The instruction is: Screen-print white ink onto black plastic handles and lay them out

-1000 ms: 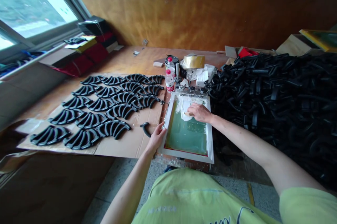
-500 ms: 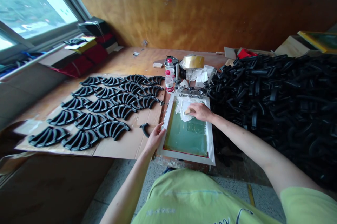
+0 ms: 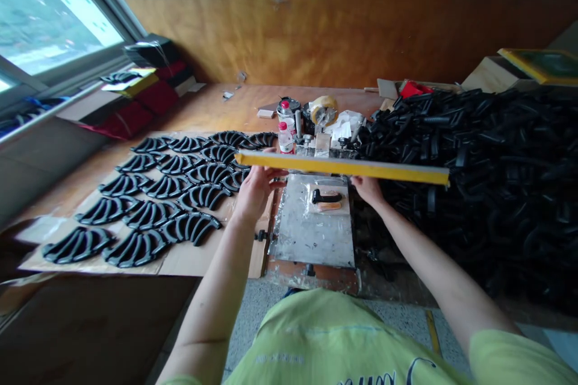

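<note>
A screen-printing frame (image 3: 343, 168) is raised and seen edge-on, its yellow edge facing me. My left hand (image 3: 256, 189) grips it near its left end, with a fingertip showing above the edge. Just under the frame, right of the metal base plate (image 3: 311, 237), is my right hand (image 3: 368, 189); its fingertips are partly hidden, and I see nothing in it. On the plate, a black curved handle (image 3: 329, 197) lies on a small pale pad (image 3: 345, 204), beside a short wooden strip (image 3: 329, 206).
Rows of black curved handles (image 3: 135, 246) lie on cardboard (image 3: 189, 261) to the left. A large heap of black handles (image 3: 497, 204) fills the right. Behind the frame stand red-capped bottles (image 3: 285, 139), a tape roll (image 3: 324, 111) and a pale block (image 3: 322, 143).
The frame has swung up off the base plate, uncovering a handle there. My right hand has left the scraper it held. The single handle on the cardboard's right is no longer visible.
</note>
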The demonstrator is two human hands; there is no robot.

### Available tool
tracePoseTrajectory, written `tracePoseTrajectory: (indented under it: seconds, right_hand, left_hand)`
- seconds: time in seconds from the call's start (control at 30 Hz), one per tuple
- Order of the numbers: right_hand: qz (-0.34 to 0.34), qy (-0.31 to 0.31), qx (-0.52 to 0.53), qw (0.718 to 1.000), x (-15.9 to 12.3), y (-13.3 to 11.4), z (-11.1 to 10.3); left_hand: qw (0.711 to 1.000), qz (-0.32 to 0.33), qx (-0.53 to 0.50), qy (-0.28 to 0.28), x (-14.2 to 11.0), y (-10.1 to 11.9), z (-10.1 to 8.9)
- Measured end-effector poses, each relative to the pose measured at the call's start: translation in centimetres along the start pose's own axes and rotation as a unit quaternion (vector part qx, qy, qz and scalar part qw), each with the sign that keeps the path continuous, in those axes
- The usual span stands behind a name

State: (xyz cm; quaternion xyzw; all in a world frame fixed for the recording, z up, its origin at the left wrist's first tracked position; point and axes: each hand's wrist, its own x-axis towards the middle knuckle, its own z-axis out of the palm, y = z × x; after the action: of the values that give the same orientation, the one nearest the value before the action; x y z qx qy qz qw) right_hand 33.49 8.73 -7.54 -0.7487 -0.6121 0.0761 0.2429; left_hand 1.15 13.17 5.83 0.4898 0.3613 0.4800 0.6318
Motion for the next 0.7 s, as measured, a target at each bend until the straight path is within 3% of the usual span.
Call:
tracePoseTrajectory:
  seconds: [0.07, 0.13, 0.2, 0.3, 0.4, 0.47, 0.5, 0.57, 0.63, 0.7]
  right_hand:
    - [-0.060, -0.054, 0.003, 0.997, -1.5, -0.8, 2.0]
    - [-0.108, -0.096, -0.013, 0.989, -2.4, -2.3, 3.1]
    - [-0.118, -0.100, -0.029, 0.988, -3.4, -4.2, 3.2]
    - [-0.150, -0.061, -0.002, 0.987, -5.8, -7.9, 2.5]
    - [-0.273, -0.079, 0.052, 0.957, -8.2, -10.3, 2.2]
    - [-0.281, -0.096, 0.060, 0.953, -8.3, -9.1, 2.1]
    - [-0.239, -0.092, 0.041, 0.966, -7.9, -7.6, 1.9]
    - [-0.092, -0.078, -0.049, 0.992, -6.3, -3.3, 1.6]
    - [0.010, -0.138, -0.163, 0.977, -4.9, 1.2, 1.4]
    - [0.029, -0.174, -0.194, 0.965, -4.3, 4.4, 1.4]
  left_hand:
    - [0.999, -0.005, -0.020, 0.027, 0.7, -0.2, 0.8]
    - [0.997, -0.029, -0.038, 0.059, 0.0, -2.0, 1.3]
    - [0.991, -0.127, -0.038, 0.034, -1.9, -4.9, 1.8]
    - [0.950, -0.305, -0.049, -0.047, -5.7, -9.8, 2.6]
    - [0.933, -0.352, -0.074, -0.025, -8.1, -12.7, 1.6]
    - [0.936, -0.348, -0.032, 0.031, -8.4, -13.3, -1.3]
    - [0.937, -0.342, 0.009, 0.067, -8.3, -13.4, -3.5]
    - [0.925, -0.331, 0.112, 0.146, -8.0, -13.5, -8.4]
    - [0.887, -0.350, 0.237, 0.183, -8.0, -13.9, -13.1]
    - [0.841, -0.378, 0.348, 0.167, -8.2, -14.8, -16.3]
